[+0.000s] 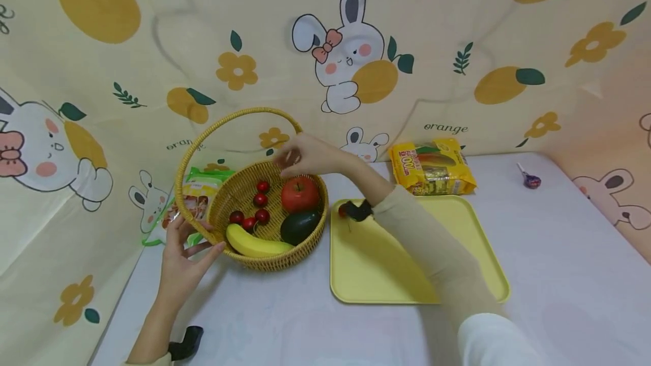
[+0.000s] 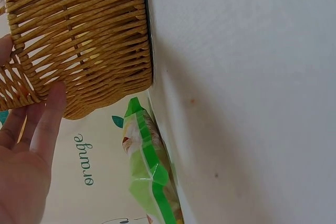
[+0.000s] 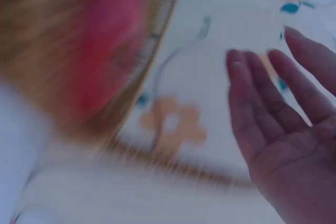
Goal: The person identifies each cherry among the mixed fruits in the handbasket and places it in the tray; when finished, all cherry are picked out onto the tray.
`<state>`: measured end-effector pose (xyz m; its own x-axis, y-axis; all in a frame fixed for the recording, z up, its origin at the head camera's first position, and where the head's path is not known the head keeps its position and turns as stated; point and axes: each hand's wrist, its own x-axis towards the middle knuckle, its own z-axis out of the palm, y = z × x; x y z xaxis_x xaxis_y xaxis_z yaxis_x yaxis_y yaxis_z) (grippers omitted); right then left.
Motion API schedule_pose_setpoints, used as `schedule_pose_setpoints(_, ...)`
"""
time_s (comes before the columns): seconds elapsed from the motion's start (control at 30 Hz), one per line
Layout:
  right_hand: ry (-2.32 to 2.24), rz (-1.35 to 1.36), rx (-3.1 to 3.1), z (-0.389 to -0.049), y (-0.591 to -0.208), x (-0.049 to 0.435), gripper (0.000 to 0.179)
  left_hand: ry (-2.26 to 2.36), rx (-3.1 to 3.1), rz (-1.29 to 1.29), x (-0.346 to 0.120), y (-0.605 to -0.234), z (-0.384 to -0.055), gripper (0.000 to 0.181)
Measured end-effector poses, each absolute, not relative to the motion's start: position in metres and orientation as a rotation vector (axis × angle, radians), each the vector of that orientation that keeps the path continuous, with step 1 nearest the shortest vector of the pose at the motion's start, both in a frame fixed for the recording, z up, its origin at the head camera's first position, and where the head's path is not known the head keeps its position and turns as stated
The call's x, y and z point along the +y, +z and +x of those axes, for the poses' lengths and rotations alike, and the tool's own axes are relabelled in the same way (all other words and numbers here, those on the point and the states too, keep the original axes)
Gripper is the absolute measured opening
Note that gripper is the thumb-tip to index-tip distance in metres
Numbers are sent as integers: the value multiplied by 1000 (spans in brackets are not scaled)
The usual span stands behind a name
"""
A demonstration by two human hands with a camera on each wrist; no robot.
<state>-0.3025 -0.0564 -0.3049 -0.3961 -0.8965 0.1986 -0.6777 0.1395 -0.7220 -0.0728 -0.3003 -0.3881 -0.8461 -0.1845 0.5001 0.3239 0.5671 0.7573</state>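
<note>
A round wicker basket (image 1: pixel 277 262) with a tall arched handle (image 1: pixel 184 162) stands at the left of the table. Inside lie a banana (image 1: pixel 256 246), a dark green avocado (image 1: pixel 299 228), a red apple (image 1: pixel 300 195) and several cherries (image 1: pixel 260 200). My left hand (image 1: pixel 183 270) holds the basket's near left side where the handle meets the rim, and its fingers lie against the weave (image 2: pixel 79 40) in the left wrist view. Over the far right rim, my right hand (image 1: pixel 315 154) holds nothing, its fingers loosely bent above the apple. The right wrist view is blurred around the basket.
Right of the basket lies a yellow tray (image 1: pixel 402 275), with a cherry (image 1: pixel 343 210) at its upper left, partly under my right forearm. A yellow snack pack (image 1: pixel 432 167) sits behind it. A lollipop (image 1: pixel 531 178) lies far right. Behind the basket leans a green-edged bag (image 1: pixel 195 196).
</note>
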Motion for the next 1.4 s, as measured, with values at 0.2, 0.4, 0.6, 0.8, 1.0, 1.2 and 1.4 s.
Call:
schedule_pose_setpoints(0.2, -979, -1455, 1968, -297, -305, -151, 33, -1295, -2245, -113, -321, -409, -83, 90)
schedule_pose_setpoints(0.4, -1132, -1103, 1777, -292, -343, -191, 34, -1323, -2236, -130, -324, -414, -83, 89)
schedule_pose_setpoints(0.6, -1095, -1042, 1824, -293, -366, -194, 27, -1318, -2246, -138, -321, -415, -86, 89)
schedule_pose_setpoints(0.8, -1020, -984, 1848, -293, -373, -195, 27, -1304, -2248, -113, -321, -413, -85, 91)
schedule_pose_setpoints(1.0, -924, -1037, 1873, -290, -377, -200, 28, -1280, -2275, -76, -311, -396, -78, 85)
schedule_pose_setpoints(1.2, -855, -1068, 1890, -288, -378, -201, 26, -1275, -2269, -95, -304, -385, -74, 81)
schedule_pose_setpoints(1.4, -784, -1077, 1886, -288, -379, -204, 23, -1290, -2255, -93, -307, -391, -76, 84)
